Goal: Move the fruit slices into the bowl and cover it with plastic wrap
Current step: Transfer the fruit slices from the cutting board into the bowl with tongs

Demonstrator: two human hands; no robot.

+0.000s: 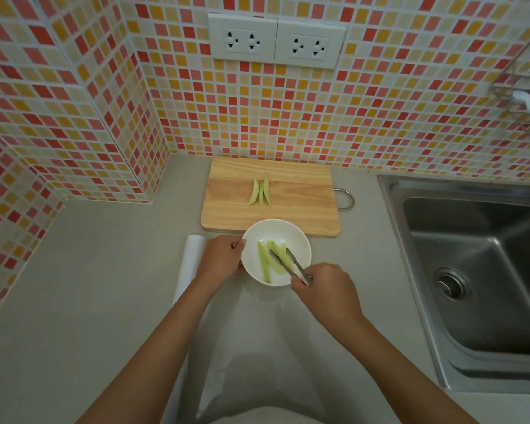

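Note:
A white bowl (291,235) sits on the grey counter just in front of a wooden cutting board (300,209). Pale green fruit slices (263,261) lie inside the bowl. Three more slices (260,192) lie side by side on the middle of the board. My left hand (222,260) grips the bowl's left rim. My right hand (325,289) holds metal tongs (288,266), whose tips reach into the bowl over a slice. A roll of plastic wrap (188,264) lies on the counter left of the bowl, partly behind my left forearm.
A steel sink (478,270) fills the right side, with its drain (450,284) at the bottom. Mosaic tiled walls stand behind and to the left, with two wall sockets (276,41). A wire rack (523,84) hangs at the upper right.

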